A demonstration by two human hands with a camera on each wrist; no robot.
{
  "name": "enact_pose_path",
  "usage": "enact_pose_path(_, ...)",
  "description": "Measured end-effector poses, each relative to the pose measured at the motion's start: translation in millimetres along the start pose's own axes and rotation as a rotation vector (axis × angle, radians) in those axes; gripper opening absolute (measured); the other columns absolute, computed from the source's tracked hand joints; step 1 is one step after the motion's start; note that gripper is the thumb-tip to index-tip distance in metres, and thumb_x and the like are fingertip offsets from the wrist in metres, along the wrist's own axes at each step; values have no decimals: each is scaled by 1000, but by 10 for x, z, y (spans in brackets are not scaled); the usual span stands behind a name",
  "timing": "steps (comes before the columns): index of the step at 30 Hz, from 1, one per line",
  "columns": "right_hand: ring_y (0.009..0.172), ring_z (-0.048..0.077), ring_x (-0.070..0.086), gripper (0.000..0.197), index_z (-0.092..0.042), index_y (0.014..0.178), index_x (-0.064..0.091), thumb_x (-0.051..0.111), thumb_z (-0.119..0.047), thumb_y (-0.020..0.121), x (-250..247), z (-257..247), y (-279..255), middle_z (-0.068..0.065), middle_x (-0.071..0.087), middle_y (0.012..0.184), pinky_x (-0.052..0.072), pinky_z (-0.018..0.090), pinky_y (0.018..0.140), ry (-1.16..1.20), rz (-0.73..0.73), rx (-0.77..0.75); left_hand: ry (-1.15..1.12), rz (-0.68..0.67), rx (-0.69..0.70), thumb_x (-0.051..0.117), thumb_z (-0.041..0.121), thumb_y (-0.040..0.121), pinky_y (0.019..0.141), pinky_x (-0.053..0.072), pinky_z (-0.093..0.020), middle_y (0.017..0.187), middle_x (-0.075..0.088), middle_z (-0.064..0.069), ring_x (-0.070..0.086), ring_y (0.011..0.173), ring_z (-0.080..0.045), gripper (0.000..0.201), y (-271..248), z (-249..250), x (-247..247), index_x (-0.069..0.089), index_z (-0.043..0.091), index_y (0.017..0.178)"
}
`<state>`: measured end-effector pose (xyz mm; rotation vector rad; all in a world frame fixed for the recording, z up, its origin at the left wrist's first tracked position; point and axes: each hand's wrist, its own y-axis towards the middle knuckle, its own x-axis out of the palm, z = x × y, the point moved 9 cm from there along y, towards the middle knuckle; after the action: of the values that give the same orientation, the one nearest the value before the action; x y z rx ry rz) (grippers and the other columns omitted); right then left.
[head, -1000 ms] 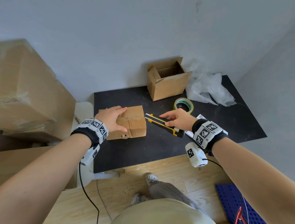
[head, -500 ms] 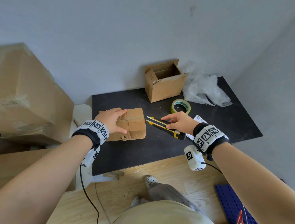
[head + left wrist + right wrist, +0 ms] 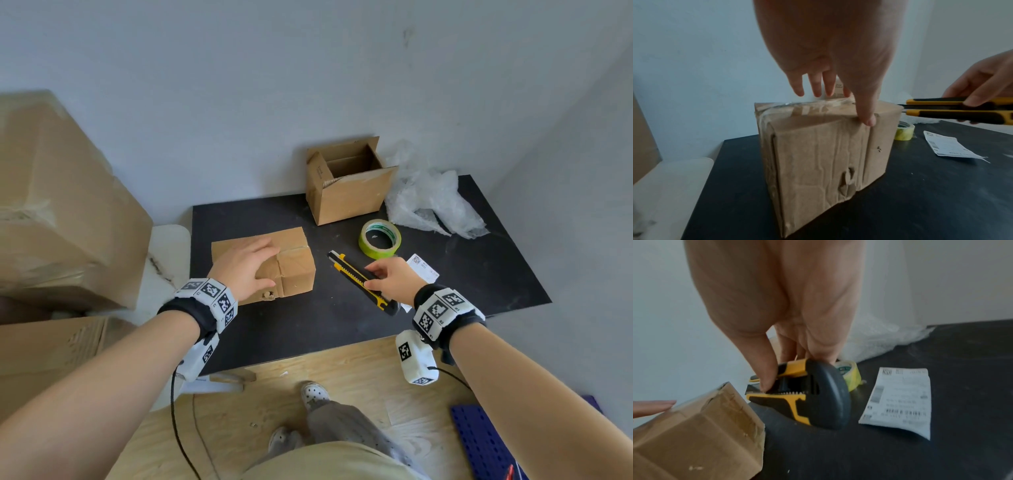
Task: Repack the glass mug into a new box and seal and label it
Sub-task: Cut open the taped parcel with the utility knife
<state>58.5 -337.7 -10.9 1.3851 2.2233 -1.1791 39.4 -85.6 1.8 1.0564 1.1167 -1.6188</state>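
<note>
Since a second ago my right hand [image 3: 394,281] has lifted the utility knife [image 3: 359,279] a little and turned its tip closer to the taped box [image 3: 294,270], while my left hand [image 3: 245,270] has stayed flat on the box top. That crumpled, taped cardboard box sits on the left part of the black desk [image 3: 479,260]; the glass mug itself I cannot see. My left grip is relaxed: fingers stretched over the taped top seam, thumb [image 3: 867,116] pressed on the near upper edge, nothing clasped. My right grip is closed around the yellow and black knife, fingers curled over the far side of the handle and thumb [image 3: 766,379] on the slider track, with the knife held just above the desk and its tip just beside the box's right upper edge; whether it touches I cannot tell. Behind the knife lies a roll of yellow-green tape [image 3: 379,238], and beside my right hand a printed shipping label [image 3: 423,267] lies flat. Farther back an open empty cardboard box [image 3: 349,195] stands near the wall, with crumpled bubble wrap [image 3: 435,202] just to its right. Large cardboard cartons [image 3: 61,212] are stacked off the desk's left side.
</note>
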Motion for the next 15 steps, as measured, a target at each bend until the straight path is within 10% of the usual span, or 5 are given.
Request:
enact_pose_path(10, 78, 21, 59, 20, -2, 105, 68, 62, -9, 87, 690, 417, 263, 16, 67, 93, 49, 26, 67, 156, -6, 200, 41, 252, 124, 66, 12, 85, 96, 48, -39, 135, 54, -8, 54, 121, -25, 35, -406, 107, 118, 64, 10, 119)
enact_pose_path(15, 89, 24, 62, 25, -4, 109, 66, 65, -11, 86, 915, 589, 377, 11, 67, 97, 51, 35, 88, 182, 22, 247, 38, 261, 125, 63, 8, 86, 105, 41, -38, 136, 53, -10, 51, 125, -24, 39, -442, 108, 241, 59, 9, 125)
